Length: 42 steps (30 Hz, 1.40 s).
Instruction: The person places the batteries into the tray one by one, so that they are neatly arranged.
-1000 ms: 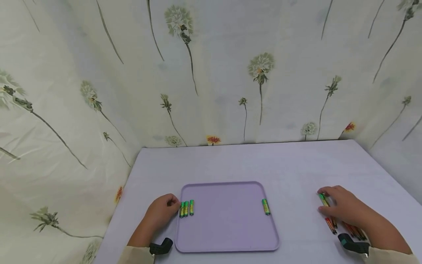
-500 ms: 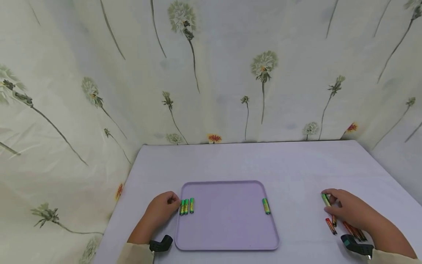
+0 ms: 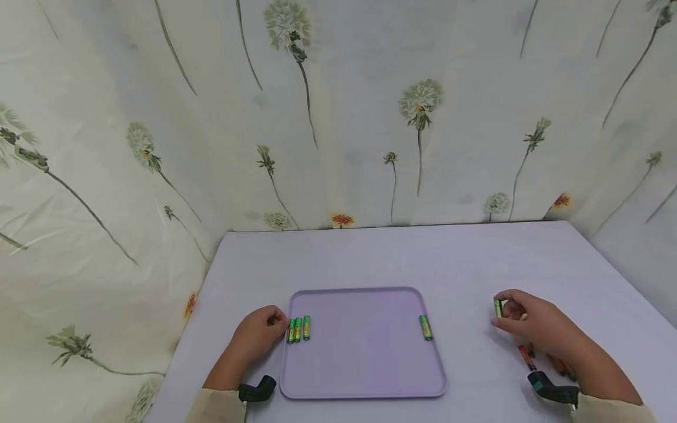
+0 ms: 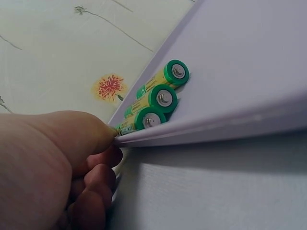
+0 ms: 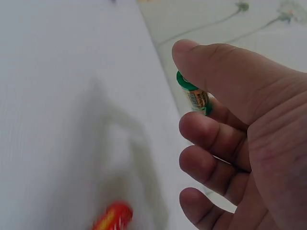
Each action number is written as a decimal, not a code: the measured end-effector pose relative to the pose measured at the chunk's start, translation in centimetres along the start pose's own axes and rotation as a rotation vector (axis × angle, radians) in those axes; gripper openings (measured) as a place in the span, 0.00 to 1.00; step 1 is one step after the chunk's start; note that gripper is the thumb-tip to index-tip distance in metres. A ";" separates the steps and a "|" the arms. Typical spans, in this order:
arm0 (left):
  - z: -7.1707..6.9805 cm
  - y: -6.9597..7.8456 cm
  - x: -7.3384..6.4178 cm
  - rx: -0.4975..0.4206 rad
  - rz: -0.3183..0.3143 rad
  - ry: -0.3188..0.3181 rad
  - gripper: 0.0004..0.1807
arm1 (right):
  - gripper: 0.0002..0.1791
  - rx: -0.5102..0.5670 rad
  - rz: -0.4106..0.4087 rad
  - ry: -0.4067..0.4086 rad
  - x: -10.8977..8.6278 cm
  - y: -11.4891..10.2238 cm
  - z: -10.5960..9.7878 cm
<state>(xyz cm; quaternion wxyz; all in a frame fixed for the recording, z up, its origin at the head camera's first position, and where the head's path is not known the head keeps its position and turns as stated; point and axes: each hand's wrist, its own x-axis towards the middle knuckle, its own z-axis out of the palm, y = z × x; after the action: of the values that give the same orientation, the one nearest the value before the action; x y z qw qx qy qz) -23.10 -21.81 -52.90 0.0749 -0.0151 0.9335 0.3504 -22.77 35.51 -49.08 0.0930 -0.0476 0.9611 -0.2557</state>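
A green-and-yellow battery (image 3: 498,308) is pinched between the thumb and fingertips of the right hand (image 3: 536,320), apparently near its two ends, above the table (image 3: 370,258) and to the right of the tray (image 3: 365,364). Red batteries (image 3: 526,357) lie by the right wrist, partly hidden. One green battery (image 3: 425,327) rests inside the tray's right edge, well apart from three others (image 3: 298,329) in a row at its left edge. There the left hand (image 3: 259,335) grips the rim, thumb above. The carry probably calls for a light, even pinch, since a smooth cylinder may twist out; the rim is best held level, lest the loose batteries roll, and any release made low.
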 end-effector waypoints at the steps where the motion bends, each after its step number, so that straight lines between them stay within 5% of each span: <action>1: 0.0 0.0 0.0 0.000 0.001 0.001 0.06 | 0.38 0.002 -0.020 0.008 0.1 -0.5 0.1; 22: -0.2 -0.2 0.0 -0.002 0.002 -0.009 0.05 | 0.30 0.048 -0.192 -0.052 1.5 -8.5 3.9; 42: -0.2 -0.3 0.2 -0.004 0.027 0.002 0.05 | 0.30 -0.006 -0.200 -0.136 2.5 -10.4 6.9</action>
<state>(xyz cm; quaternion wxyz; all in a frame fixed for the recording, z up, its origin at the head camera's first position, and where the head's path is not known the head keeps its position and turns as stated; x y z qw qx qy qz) -23.30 -22.16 -53.05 0.0694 -0.0029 0.9329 0.3534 -23.35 22.89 -50.13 0.1316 -0.1609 0.9438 -0.2569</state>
